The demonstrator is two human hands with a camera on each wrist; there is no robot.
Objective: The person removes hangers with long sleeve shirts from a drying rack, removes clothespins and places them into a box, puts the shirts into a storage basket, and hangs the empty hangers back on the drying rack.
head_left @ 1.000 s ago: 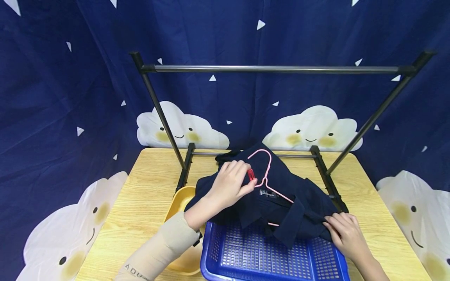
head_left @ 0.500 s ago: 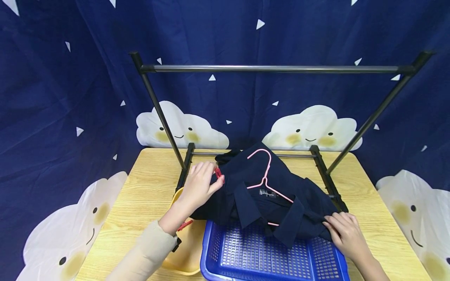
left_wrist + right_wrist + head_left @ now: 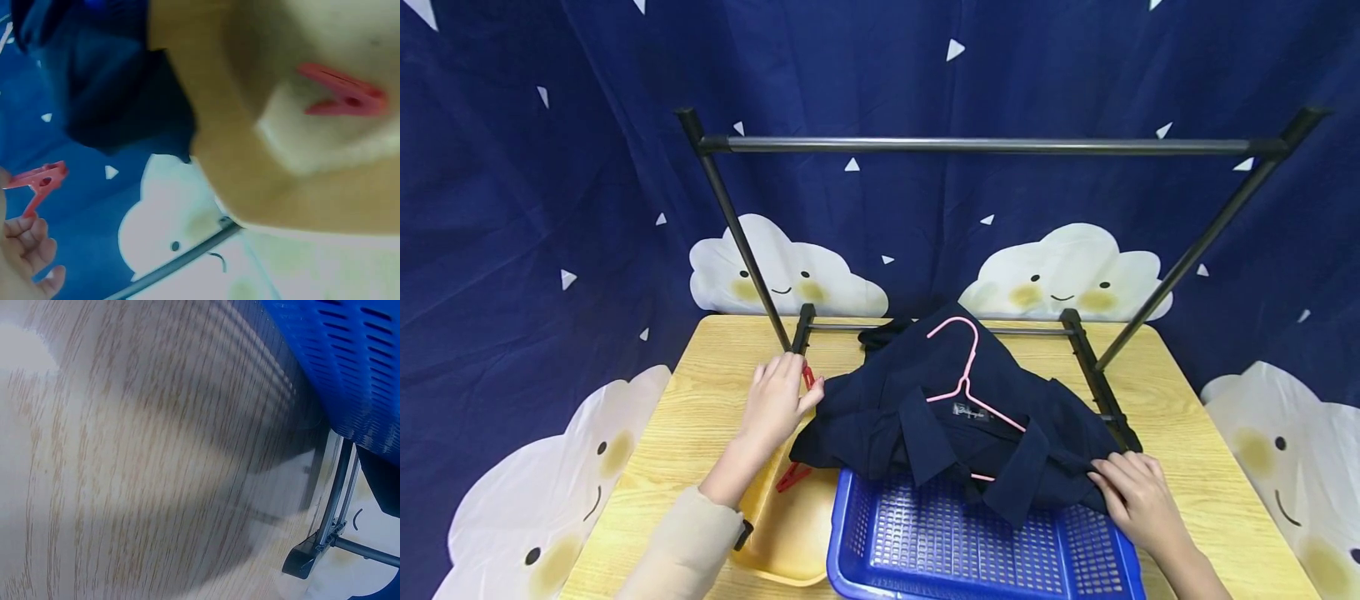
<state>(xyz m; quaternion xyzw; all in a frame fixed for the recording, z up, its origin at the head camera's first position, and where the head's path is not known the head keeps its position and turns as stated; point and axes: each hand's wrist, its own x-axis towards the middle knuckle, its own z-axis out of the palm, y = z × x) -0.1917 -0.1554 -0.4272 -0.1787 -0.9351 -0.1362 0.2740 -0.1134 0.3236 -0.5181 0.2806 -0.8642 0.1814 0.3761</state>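
Observation:
My left hand [image 3: 775, 400] pinches a red clothespin [image 3: 808, 377] above the left edge of the shirt. The left wrist view shows this clothespin [image 3: 45, 180] between thumb and fingers [image 3: 37, 247]. A navy collared shirt [image 3: 880, 417] lies spread over the back of the blue basket, with a pink hanger [image 3: 967, 367] partly inside its neck. At the shirt's right edge, my right hand [image 3: 1138, 500] grips the fabric. A second red clothespin [image 3: 792, 477] lies in the yellow bin [image 3: 793, 542], seen closer as a clothespin [image 3: 350, 97] in the left wrist view. The right wrist view shows no hand.
The blue perforated basket [image 3: 970, 575] stands at the front of the wooden table [image 3: 715, 367], right beside the yellow bin. Behind the shirt rises a black garment rack with a horizontal bar [image 3: 985, 146]. A dark blue cloud-patterned curtain [image 3: 925, 75] surrounds the table.
My left hand has moved left from near the hanger's hook to past the shirt's left edge, carrying the red clothespin. My right hand has stayed on the shirt.

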